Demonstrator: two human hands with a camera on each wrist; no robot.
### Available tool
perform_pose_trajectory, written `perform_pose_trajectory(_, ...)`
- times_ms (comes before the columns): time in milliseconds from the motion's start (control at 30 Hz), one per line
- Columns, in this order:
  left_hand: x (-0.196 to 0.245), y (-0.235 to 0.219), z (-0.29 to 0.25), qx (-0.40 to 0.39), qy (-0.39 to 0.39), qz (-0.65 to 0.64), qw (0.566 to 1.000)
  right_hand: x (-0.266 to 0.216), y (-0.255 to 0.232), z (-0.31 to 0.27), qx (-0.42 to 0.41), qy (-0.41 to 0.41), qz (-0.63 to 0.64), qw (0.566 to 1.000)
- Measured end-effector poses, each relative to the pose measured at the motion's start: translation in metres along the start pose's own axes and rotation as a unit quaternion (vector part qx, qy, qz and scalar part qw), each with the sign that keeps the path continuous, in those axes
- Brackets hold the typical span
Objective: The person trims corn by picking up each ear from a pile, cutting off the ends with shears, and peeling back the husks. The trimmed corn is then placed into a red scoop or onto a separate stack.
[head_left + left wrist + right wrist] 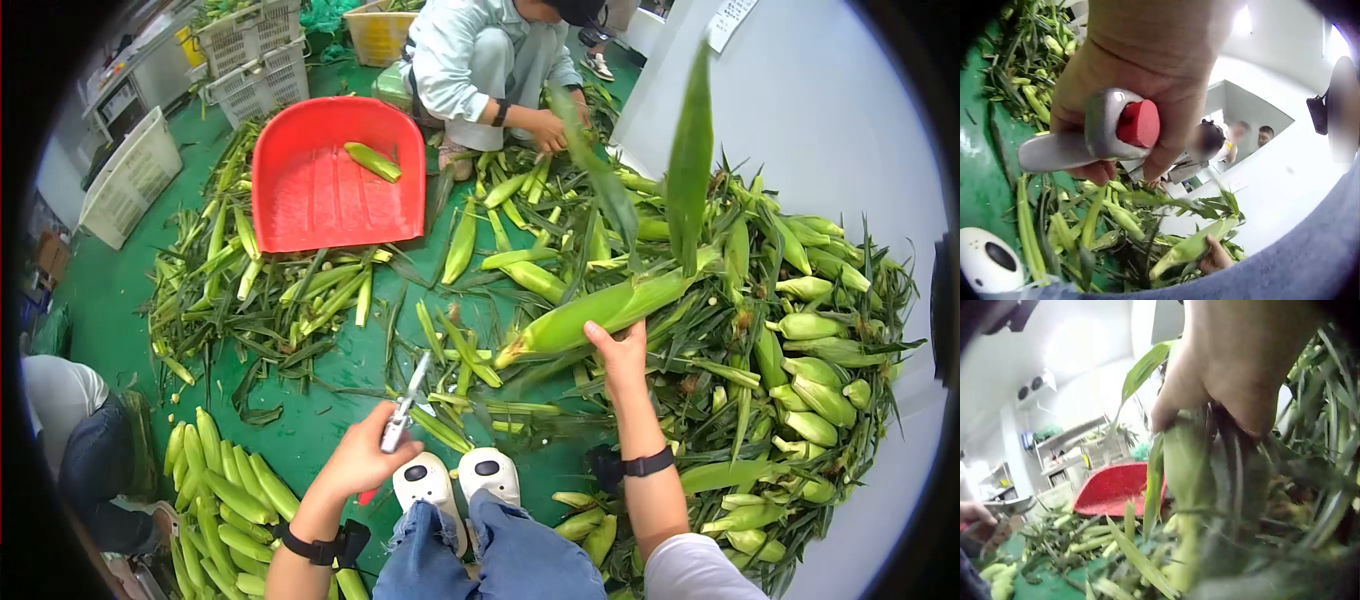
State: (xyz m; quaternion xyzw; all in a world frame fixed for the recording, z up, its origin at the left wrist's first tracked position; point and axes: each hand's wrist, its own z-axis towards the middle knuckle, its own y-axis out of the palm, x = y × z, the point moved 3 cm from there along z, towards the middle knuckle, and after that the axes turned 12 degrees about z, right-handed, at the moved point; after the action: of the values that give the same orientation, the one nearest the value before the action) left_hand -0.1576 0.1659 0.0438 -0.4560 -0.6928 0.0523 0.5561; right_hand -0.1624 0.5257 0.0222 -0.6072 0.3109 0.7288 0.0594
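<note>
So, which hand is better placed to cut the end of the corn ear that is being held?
The left hand, probably: it already grips the knife, blade pointing toward the corn ear. The right hand is occupied holding that ear above the pile.

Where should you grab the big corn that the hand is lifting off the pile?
Probably around its thick middle, from underneath, as the right hand does now. The corn ear lies slanted, long leaves standing up at its far end, so the smooth husked body is the firmest part to grip.

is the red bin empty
No, one trimmed corn cob lies inside the red bin near its upper rim in the head view.
</note>
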Motion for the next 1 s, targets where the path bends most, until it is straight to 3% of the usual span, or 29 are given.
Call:
perform_pose_trajectory(67,0.002,0.013,0.006,-0.099,-0.003,-0.169,0.981,0.012,0.015,-0.007,0.034,-0.059,0.02,0.997)
perform_pose_trajectory(167,0.015,0.035,0.015,-0.256,-0.053,-0.404,0.876,0.049,0.025,-0.014,0.131,0.031,0.23,0.964)
perform_pose_trajectory(233,0.006,0.059,0.027,-0.298,-0.136,-0.462,0.824,0.066,0.035,-0.018,0.121,0.051,0.288,0.948)
perform_pose_trajectory(300,-0.004,0.081,0.042,-0.312,-0.141,-0.487,0.803,0.08,0.041,-0.023,0.131,0.045,0.282,0.949)
perform_pose_trajectory(433,-0.015,0.105,0.067,-0.285,-0.17,-0.517,0.789,0.098,0.052,-0.032,0.151,0.04,0.217,0.964)
perform_pose_trajectory(500,-0.02,0.107,0.084,-0.258,-0.18,-0.557,0.769,0.107,0.05,-0.037,0.106,0.023,0.185,0.977)
perform_pose_trajectory(567,-0.03,0.111,0.097,-0.231,-0.153,-0.552,0.787,0.111,0.051,-0.037,0.073,0.026,0.168,0.983)
perform_pose_trajectory(667,-0.029,0.111,0.105,-0.155,-0.089,-0.488,0.854,0.114,0.056,-0.022,0.044,0.06,0.151,0.986)
perform_pose_trajectory(767,-0.028,0.101,0.105,-0.181,-0.161,-0.501,0.831,0.115,0.063,-0.01,0.023,0.066,0.109,0.992)
perform_pose_trajectory(800,-0.029,0.1,0.104,-0.166,-0.175,-0.516,0.822,0.115,0.062,-0.006,-0.016,0.051,0.051,0.997)
perform_pose_trajectory(933,-0.051,0.093,0.1,-0.14,-0.22,-0.495,0.829,0.108,0.055,-0.01,-0.019,-0.074,-0.048,0.996)
perform_pose_trajectory(1000,-0.079,0.092,0.105,-0.068,-0.231,-0.514,0.824,0.104,0.048,-0.006,0.051,-0.023,0.101,0.993)
